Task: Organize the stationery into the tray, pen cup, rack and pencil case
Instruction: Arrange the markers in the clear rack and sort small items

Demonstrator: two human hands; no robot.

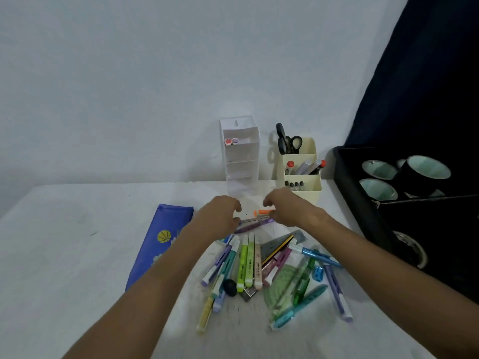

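Observation:
My left hand (pixel 220 213) and my right hand (pixel 283 208) reach side by side over the far end of a stationery pile (pixel 248 265). Between them lies a thin grey metal tool (pixel 255 219). The curled fingers of each hand pinch one end of it. An orange marker (pixel 263 211) lies just behind it, its right end under my right hand. A purple pen (pixel 252 226) lies just in front. The white tiered rack (pixel 242 161) stands behind, with two markers (pixel 231 141) in its top tier. The cream pen cup (pixel 308 187) is to its right, and the blue pencil case (pixel 160 244) lies at left.
Black scissors (pixel 289 142) and several markers stand in the pen cup. A black tray (pixel 363 203) with dark cups fills the right side, in front of a dark curtain. A green protractor (pixel 282 283), a triangle ruler (pixel 274 246) and highlighters lie in the pile on the white table (pixel 64 255).

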